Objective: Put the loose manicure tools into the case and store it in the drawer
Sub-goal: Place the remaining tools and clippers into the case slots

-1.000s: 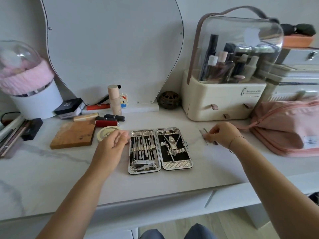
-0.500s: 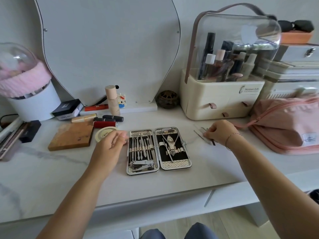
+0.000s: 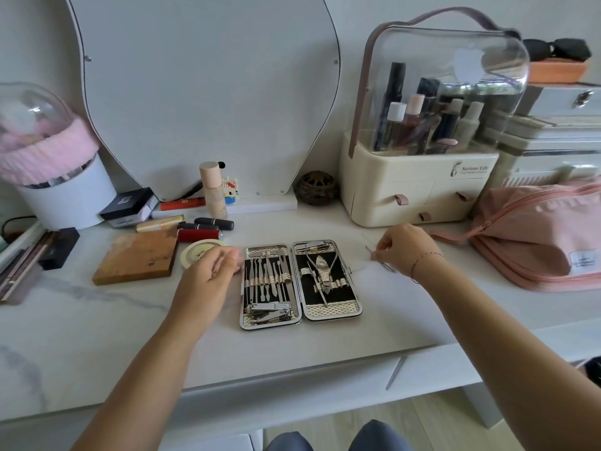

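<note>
Nearest to me, the drawer [image 3: 292,382] is sitting closed under the front edge of the marble surface [image 3: 97,336], and both forearms are reaching out over it. In the middle the case [image 3: 331,314] is lying open and flat, its two halves side by side, with metal implements strapped into each. The left hand [image 3: 211,276] is hovering just beside the case's left edge, its fingers [image 3: 227,255] loosely curled with nothing showing in them. To the right of the case, and apart from it, the right hand [image 3: 405,252] is bending down onto the surface, its fingers [image 3: 382,252] pinching the thin loose tools [image 3: 388,267] that are poking out on either side of the grip. Beyond the left hand a wooden block [image 3: 136,257], a round tin [image 3: 200,252] and some lipsticks [image 3: 198,235] are lying close together. A pink pouch [image 3: 536,236] is slumping at the far right, with a cream organiser [image 3: 419,193] standing behind it and a mirror [image 3: 208,92] leaning against the wall.
</note>
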A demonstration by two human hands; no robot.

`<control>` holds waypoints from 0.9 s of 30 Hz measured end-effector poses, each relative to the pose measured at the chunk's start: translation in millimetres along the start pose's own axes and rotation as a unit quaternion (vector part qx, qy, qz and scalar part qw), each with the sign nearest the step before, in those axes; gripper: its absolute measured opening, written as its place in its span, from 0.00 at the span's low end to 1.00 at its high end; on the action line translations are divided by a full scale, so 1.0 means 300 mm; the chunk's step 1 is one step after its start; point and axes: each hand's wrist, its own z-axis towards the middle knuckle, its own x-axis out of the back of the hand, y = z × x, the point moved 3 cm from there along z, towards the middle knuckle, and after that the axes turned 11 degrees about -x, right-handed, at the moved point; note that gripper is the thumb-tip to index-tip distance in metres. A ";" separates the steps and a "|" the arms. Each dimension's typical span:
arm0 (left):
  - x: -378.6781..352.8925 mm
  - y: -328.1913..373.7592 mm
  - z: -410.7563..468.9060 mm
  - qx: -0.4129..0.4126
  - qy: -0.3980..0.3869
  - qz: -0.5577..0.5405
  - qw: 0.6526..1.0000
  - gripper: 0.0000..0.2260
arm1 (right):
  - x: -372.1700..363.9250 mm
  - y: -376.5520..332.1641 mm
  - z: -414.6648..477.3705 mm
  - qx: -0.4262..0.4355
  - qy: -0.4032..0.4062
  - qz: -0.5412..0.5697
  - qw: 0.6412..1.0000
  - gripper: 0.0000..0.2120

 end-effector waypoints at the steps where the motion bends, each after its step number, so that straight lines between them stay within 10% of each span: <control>1: 0.001 -0.002 0.000 0.000 0.000 0.001 1.000 0.10 | -0.006 -0.007 0.006 -0.004 -0.011 -0.016 1.000 0.08; 9: 0.002 0.006 -0.002 0.007 0.000 0.002 1.000 0.19 | -0.011 -0.095 -0.004 0.031 -0.078 -0.096 0.992 0.17; 12: 0.002 0.003 -0.003 0.010 0.003 -0.006 1.000 0.15 | -0.006 -0.130 -0.021 0.067 -0.133 0.057 0.987 0.14; 17: 0.001 0.006 -0.002 0.012 0.000 -0.010 1.000 0.11 | -0.024 -0.197 -0.089 0.065 -0.341 0.370 0.861 0.04; 27: 0.001 -0.008 -0.001 0.010 -0.003 -0.008 1.000 0.14 | -0.051 -0.204 -0.108 0.059 -0.382 0.462 0.798 0.03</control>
